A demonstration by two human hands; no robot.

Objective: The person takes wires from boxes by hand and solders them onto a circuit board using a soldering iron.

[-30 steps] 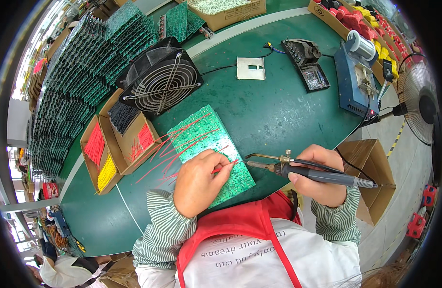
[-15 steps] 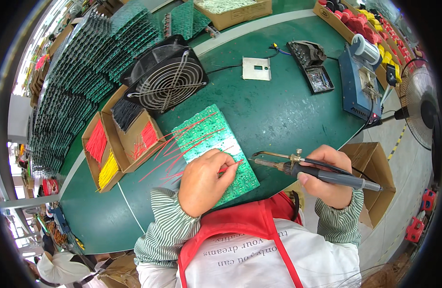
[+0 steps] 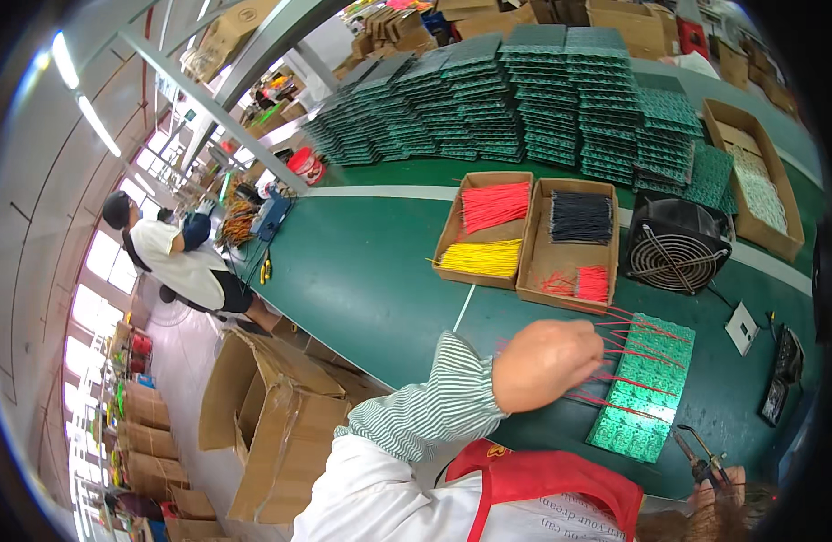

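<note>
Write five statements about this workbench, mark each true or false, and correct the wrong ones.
1. The right hand holds a soldering tool. True.
2. The yellow wires share a cardboard box with the black wires. False: they share the left box with a red bundle; the black ones lie in the right box.
3. Loose red wires lie across the green circuit board. True.
4. The left hand is touching the black fan. False: it is apart from the fan, to the left of the circuit board.
5. Stacks of green boards stand behind the cardboard boxes. True.
</note>
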